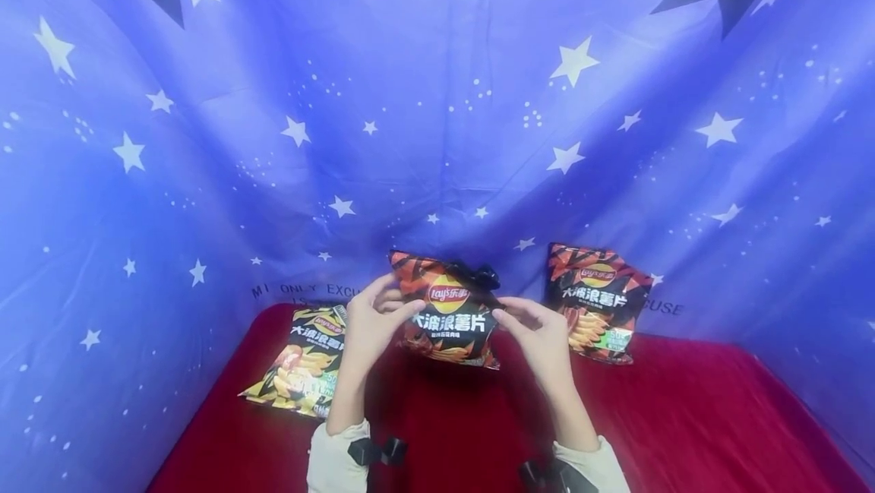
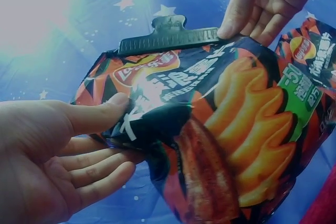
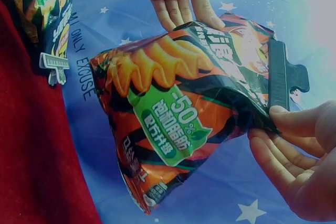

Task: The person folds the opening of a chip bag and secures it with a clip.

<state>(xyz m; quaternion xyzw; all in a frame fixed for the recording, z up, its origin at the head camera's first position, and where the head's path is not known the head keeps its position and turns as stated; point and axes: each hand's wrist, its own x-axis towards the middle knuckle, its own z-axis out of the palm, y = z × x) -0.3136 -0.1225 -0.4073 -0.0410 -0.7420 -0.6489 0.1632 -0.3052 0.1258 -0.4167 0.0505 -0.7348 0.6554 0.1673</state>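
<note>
Both hands hold up a red-and-black bag of potato chips (image 1: 447, 337) above the red cloth. The left hand (image 1: 376, 318) pinches one side of it, thumb on the printed front and fingers behind. At the opposite side, the right hand (image 1: 536, 330) pinches the bag's corner between thumb and fingers, right at the end of a black clip (image 3: 278, 77). That clip sits along the bag's edge, its handle tab sticking outward in the left wrist view. In the right wrist view the bag (image 3: 157, 124) looks plump, with a green label on its front.
A yellow-and-black chip bag (image 1: 301, 368) lies left of the left forearm; a pale clip (image 3: 54, 66) is on its edge. Another red-and-black chip bag (image 1: 595, 311) leans at the back right. Behind the red cloth (image 1: 704, 417) hangs a blue star-printed curtain (image 1: 437, 98).
</note>
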